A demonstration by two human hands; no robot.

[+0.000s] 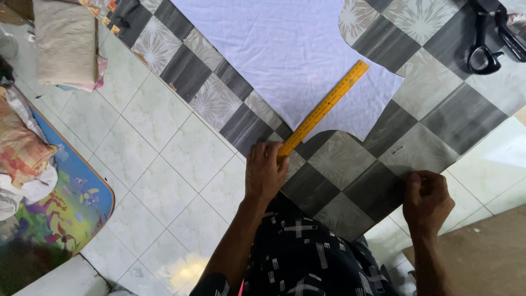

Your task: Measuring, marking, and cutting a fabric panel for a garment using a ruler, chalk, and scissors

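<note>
Pinning yellow ruler (323,108) end on white fabric (290,49) over checkered mat (350,181), left hand (264,171) fingers pressing flat; right hand (426,198) closed, contents unclear. Ruler could pivot; only one end held.

a home floor: tiles (164,181), play mat (66,214), cut cloth (290,49).

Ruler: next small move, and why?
Probably slide the ruler fully onto the white fabric. It lies slanted, its upper end on the cloth and its lower end off it on the checkered mat, pinned by the left hand. The right hand rests closed on the mat edge.
</note>
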